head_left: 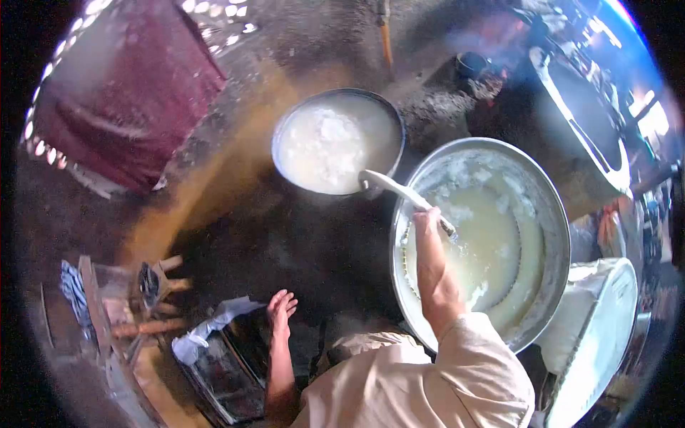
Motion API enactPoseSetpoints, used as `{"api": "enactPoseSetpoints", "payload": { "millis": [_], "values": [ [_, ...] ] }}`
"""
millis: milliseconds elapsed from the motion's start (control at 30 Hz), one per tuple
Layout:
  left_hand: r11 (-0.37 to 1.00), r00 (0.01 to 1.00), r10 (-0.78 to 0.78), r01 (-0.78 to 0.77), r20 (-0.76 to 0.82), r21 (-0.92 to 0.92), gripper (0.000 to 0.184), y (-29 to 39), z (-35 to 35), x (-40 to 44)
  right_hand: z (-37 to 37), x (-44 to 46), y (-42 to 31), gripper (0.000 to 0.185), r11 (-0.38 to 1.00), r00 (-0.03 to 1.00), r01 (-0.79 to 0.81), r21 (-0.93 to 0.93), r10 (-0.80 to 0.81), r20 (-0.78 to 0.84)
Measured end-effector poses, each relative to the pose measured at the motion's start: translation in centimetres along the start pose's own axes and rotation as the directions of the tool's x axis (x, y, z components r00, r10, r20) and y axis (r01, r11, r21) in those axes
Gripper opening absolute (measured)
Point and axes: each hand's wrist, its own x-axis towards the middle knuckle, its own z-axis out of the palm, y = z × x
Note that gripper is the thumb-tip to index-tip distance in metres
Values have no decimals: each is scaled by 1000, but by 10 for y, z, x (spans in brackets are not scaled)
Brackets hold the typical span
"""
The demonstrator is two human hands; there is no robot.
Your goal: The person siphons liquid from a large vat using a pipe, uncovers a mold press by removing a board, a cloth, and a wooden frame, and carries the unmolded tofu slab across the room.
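Note:
A pale ladle-like tool (399,191) is gripped in my right hand (427,217), its curved end over the rim of a round basin (401,118) and its other end above a large metal pan (560,214). Cloudy liquid with white lumps fills the basin. The pan holds yellowish liquid with white clumps, and my right forearm reaches across it. Away to the left, my left hand (282,307) is raised with its fingers apart and holds nothing, close to a whitish cloth (191,347) on a dark box-like container.
A dark red cover (135,93) lies at the upper left. Wooden pieces (150,327) stand at the lower left. A large white tub (596,335) is right of the pan. Near the top right, a small dark pot (472,65) sits by glowing embers.

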Motion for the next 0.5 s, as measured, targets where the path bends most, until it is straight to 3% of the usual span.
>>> {"api": "enactPoseSetpoints", "payload": {
  "millis": [100,167,233,333,433,500],
  "values": [
    [998,986,-37,28,165,57,36,20,41,40,-35,-4,6,34,991,993,-115,68,115,7],
    [995,972,-54,32,230,98,34,26,67,65,-66,-38,1,30,997,996,-57,44,54,70],
    [986,933,-159,132,322,102,37,32,90,89,-97,-51,-12,24,982,955,-180,-51,187,229],
    [969,842,-240,240,484,63,51,36,128,132,-142,-66,-36,18,968,943,-99,-231,165,288],
    [918,790,-362,394,494,41,52,57,180,146,-185,-79,-69,17,896,935,33,-442,129,331],
    [908,774,-400,409,491,94,52,64,208,145,-210,-75,-93,19,875,948,55,-481,105,300]
  ]
}}
